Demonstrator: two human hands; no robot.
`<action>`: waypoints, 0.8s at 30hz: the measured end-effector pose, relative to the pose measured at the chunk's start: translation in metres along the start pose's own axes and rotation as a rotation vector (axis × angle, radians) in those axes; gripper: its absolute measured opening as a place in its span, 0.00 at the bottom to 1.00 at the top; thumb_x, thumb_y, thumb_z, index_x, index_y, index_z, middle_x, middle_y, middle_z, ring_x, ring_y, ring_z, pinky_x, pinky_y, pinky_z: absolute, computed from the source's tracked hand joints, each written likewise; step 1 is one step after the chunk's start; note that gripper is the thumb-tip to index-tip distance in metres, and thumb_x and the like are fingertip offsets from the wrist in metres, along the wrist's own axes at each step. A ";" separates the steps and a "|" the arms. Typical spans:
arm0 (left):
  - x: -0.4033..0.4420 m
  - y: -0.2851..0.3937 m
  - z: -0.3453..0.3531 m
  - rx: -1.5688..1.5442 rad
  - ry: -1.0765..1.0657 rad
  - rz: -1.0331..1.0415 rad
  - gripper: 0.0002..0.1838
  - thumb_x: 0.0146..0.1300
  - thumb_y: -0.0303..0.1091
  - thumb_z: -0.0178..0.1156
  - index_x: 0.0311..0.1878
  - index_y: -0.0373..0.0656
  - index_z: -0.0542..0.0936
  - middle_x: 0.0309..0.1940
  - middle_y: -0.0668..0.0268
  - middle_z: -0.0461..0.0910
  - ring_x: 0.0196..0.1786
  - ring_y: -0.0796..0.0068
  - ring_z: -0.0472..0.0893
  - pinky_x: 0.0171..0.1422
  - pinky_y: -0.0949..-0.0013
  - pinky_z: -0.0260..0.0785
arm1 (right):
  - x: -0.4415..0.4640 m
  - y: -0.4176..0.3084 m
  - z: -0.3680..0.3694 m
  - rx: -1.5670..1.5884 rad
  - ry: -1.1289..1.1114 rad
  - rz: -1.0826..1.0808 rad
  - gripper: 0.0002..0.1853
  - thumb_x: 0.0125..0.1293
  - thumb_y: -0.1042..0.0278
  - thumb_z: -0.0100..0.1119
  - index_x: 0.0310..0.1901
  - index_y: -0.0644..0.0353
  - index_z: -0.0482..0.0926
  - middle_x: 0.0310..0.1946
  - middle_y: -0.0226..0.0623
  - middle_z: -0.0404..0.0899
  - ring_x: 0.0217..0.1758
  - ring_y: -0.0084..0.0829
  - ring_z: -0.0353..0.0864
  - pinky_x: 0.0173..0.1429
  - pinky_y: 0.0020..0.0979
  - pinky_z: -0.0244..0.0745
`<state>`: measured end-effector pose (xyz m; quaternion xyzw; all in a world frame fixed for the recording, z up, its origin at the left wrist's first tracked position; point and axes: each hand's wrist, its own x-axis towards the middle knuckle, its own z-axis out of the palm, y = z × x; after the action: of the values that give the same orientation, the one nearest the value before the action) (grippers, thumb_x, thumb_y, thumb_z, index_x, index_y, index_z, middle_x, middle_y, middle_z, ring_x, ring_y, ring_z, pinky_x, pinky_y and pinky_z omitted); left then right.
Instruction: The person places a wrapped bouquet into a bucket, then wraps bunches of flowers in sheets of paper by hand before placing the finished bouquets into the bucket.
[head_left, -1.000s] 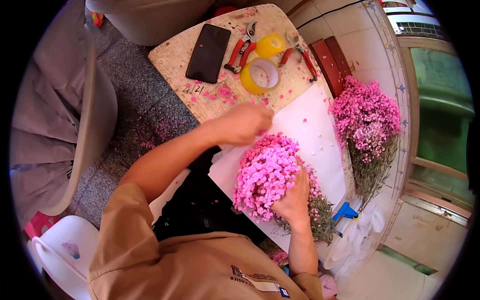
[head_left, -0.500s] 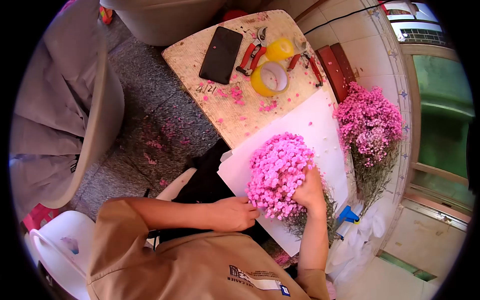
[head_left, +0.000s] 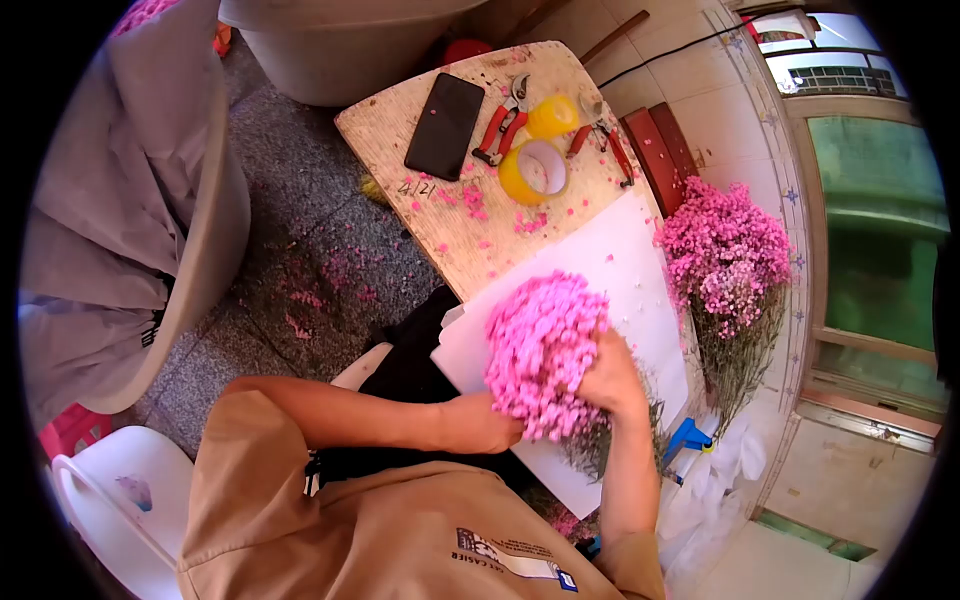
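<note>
A bunch of pink flowers (head_left: 545, 350), slightly blurred, hangs over the white paper (head_left: 625, 255) with its green stems toward the lower right. My right hand (head_left: 612, 378) is closed round it from the right side, its fingertips sunk among the blooms. At the lower left edge of the bunch is my left hand (head_left: 482, 424), its fingers curled and touching the flowers; what they pinch is hidden. A second pink bunch (head_left: 725, 260) lies to the right, against the tiled wall.
On the wooden board (head_left: 470, 235) are a black phone (head_left: 445, 127), red-handled pruners (head_left: 500, 125), another red-handled cutter (head_left: 603, 150), two yellow tape rolls (head_left: 534, 172) and loose petals. Grey tubs stand left and behind. A blue nozzle (head_left: 688, 438) is at lower right, a white bucket (head_left: 135, 500) at lower left.
My left hand has come down from above the bunch to its lower left edge. My right hand still holds the bunch, which has turned a little. The view has shifted slightly.
</note>
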<state>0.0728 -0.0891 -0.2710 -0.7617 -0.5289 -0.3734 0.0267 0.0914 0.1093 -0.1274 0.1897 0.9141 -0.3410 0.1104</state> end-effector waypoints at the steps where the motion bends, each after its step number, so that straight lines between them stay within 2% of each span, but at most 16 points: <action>1: -0.001 0.003 0.000 -0.003 0.089 -0.042 0.14 0.56 0.35 0.58 0.36 0.39 0.89 0.45 0.57 0.84 0.54 0.56 0.81 0.64 0.50 0.74 | -0.003 -0.008 0.004 -0.005 -0.008 -0.063 0.26 0.50 0.60 0.77 0.50 0.61 0.84 0.48 0.46 0.88 0.52 0.45 0.87 0.61 0.41 0.79; 3: -0.006 0.007 0.000 0.039 0.134 0.000 0.14 0.55 0.36 0.58 0.34 0.38 0.89 0.43 0.54 0.85 0.51 0.54 0.82 0.61 0.48 0.75 | -0.005 -0.010 0.009 -0.052 0.023 -0.116 0.25 0.50 0.61 0.76 0.51 0.61 0.84 0.48 0.47 0.88 0.52 0.50 0.86 0.61 0.42 0.79; 5: -0.007 0.010 -0.010 -0.083 -0.208 -0.011 0.14 0.54 0.37 0.59 0.33 0.38 0.89 0.39 0.55 0.86 0.49 0.54 0.83 0.58 0.49 0.75 | -0.001 -0.008 0.010 -0.076 0.017 -0.132 0.25 0.50 0.60 0.75 0.51 0.60 0.85 0.49 0.47 0.87 0.54 0.50 0.86 0.62 0.42 0.79; 7: -0.005 0.011 -0.012 -0.067 -0.129 0.010 0.14 0.53 0.37 0.59 0.32 0.38 0.90 0.37 0.57 0.86 0.46 0.55 0.84 0.56 0.51 0.75 | 0.001 -0.004 0.010 -0.106 0.013 -0.150 0.25 0.51 0.60 0.75 0.51 0.60 0.85 0.50 0.46 0.87 0.55 0.51 0.85 0.64 0.42 0.78; 9: -0.007 0.015 -0.006 -0.088 -0.228 -0.033 0.14 0.53 0.37 0.59 0.33 0.39 0.89 0.35 0.58 0.86 0.45 0.56 0.84 0.56 0.52 0.75 | 0.002 0.002 0.013 -0.204 0.035 -0.268 0.27 0.51 0.58 0.74 0.53 0.60 0.84 0.54 0.46 0.86 0.59 0.51 0.83 0.67 0.44 0.75; 10: -0.007 0.016 -0.004 -0.088 -0.230 -0.029 0.14 0.53 0.37 0.59 0.33 0.39 0.89 0.35 0.58 0.86 0.45 0.56 0.84 0.56 0.52 0.75 | 0.001 -0.002 0.012 -0.163 0.005 -0.221 0.29 0.52 0.57 0.74 0.56 0.60 0.83 0.57 0.46 0.84 0.62 0.51 0.81 0.70 0.45 0.72; 13: -0.008 0.015 -0.008 -0.143 -0.250 -0.048 0.13 0.54 0.37 0.58 0.32 0.40 0.89 0.39 0.59 0.84 0.50 0.58 0.82 0.55 0.55 0.76 | 0.004 0.017 0.014 -0.171 0.037 -0.205 0.31 0.52 0.57 0.74 0.58 0.60 0.82 0.57 0.47 0.84 0.61 0.50 0.82 0.71 0.44 0.72; 14: -0.009 0.012 -0.013 -0.064 -0.163 -0.022 0.12 0.55 0.37 0.58 0.32 0.41 0.88 0.41 0.61 0.83 0.52 0.61 0.81 0.54 0.59 0.75 | 0.006 0.022 0.013 -0.110 0.050 -0.177 0.30 0.52 0.60 0.76 0.58 0.61 0.82 0.57 0.45 0.85 0.62 0.46 0.82 0.71 0.42 0.72; 15: -0.008 0.009 -0.022 0.013 -0.077 0.007 0.11 0.55 0.37 0.59 0.32 0.43 0.87 0.44 0.63 0.81 0.54 0.64 0.79 0.53 0.63 0.73 | 0.008 0.022 0.010 -0.103 0.068 -0.172 0.30 0.52 0.60 0.76 0.58 0.61 0.82 0.57 0.45 0.85 0.62 0.46 0.82 0.71 0.42 0.72; 17: -0.008 0.003 -0.054 0.040 -0.113 0.006 0.11 0.56 0.38 0.59 0.33 0.44 0.86 0.45 0.65 0.79 0.54 0.66 0.78 0.53 0.66 0.71 | 0.012 0.022 0.001 0.356 -0.069 0.043 0.32 0.52 0.64 0.78 0.60 0.61 0.81 0.58 0.43 0.84 0.64 0.41 0.80 0.73 0.41 0.71; 18: -0.010 -0.002 -0.066 0.070 -0.136 -0.012 0.10 0.56 0.38 0.59 0.34 0.45 0.85 0.47 0.67 0.77 0.54 0.68 0.77 0.52 0.68 0.68 | 0.015 0.043 0.003 0.366 -0.056 -0.008 0.37 0.48 0.65 0.83 0.62 0.62 0.79 0.58 0.38 0.84 0.62 0.35 0.81 0.72 0.39 0.73; 19: -0.014 -0.007 -0.073 0.174 -0.098 -0.015 0.13 0.57 0.39 0.60 0.42 0.46 0.86 0.49 0.68 0.77 0.55 0.70 0.76 0.53 0.68 0.64 | 0.018 0.052 0.000 0.379 -0.027 -0.009 0.37 0.48 0.65 0.83 0.62 0.62 0.79 0.58 0.38 0.84 0.62 0.35 0.81 0.72 0.39 0.73; 21: -0.011 -0.019 -0.086 0.288 0.067 0.018 0.14 0.57 0.38 0.63 0.44 0.49 0.87 0.55 0.70 0.79 0.54 0.73 0.77 0.52 0.66 0.64 | 0.023 0.068 -0.004 0.268 -0.094 -0.026 0.40 0.49 0.66 0.82 0.65 0.63 0.75 0.59 0.41 0.83 0.64 0.33 0.80 0.72 0.38 0.74; 22: -0.006 -0.018 -0.089 0.305 0.053 0.027 0.13 0.58 0.38 0.64 0.45 0.50 0.88 0.65 0.68 0.77 0.66 0.69 0.76 0.61 0.62 0.65 | 0.029 0.077 -0.005 0.109 -0.102 -0.224 0.44 0.48 0.66 0.83 0.68 0.63 0.72 0.60 0.40 0.84 0.62 0.32 0.82 0.71 0.37 0.75; 23: 0.003 -0.020 -0.090 0.302 0.039 0.059 0.13 0.58 0.38 0.64 0.45 0.50 0.88 0.65 0.68 0.77 0.66 0.69 0.76 0.61 0.62 0.65 | 0.029 0.085 -0.006 0.120 -0.070 -0.218 0.44 0.48 0.66 0.83 0.68 0.63 0.72 0.60 0.40 0.84 0.62 0.32 0.82 0.71 0.37 0.75; 24: 0.022 -0.023 -0.098 0.326 0.065 0.104 0.13 0.59 0.38 0.64 0.46 0.49 0.87 0.69 0.65 0.76 0.71 0.65 0.74 0.69 0.58 0.63 | 0.029 0.082 -0.006 0.265 -0.122 -0.128 0.44 0.48 0.66 0.83 0.68 0.64 0.72 0.59 0.40 0.85 0.60 0.32 0.83 0.70 0.37 0.76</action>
<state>0.0045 -0.1044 -0.1961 -0.7611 -0.5411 -0.3052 0.1866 0.0990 0.1783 -0.1803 0.1228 0.8630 -0.4757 0.1176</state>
